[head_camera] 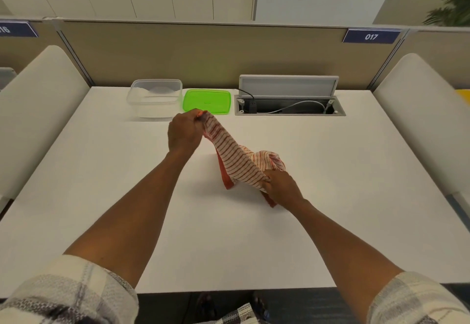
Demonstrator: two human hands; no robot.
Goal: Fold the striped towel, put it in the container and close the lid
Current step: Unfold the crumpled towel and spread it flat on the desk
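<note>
A red-and-white striped towel (237, 157) is stretched in the air above the white table (127, 171), bunched and partly hanging down. My left hand (183, 133) pinches its far end near the lid. My right hand (281, 187) grips its near end, lower and closer to me. A clear plastic container (155, 100) stands open at the back of the table. Its green lid (206, 101) lies flat just to the right of it.
An open cable hatch (290, 106) with a raised flap and wires sits in the table at the back right. A beige partition (203, 54) closes off the far side. White padded seat backs stand at left (38, 110) and right (419, 120).
</note>
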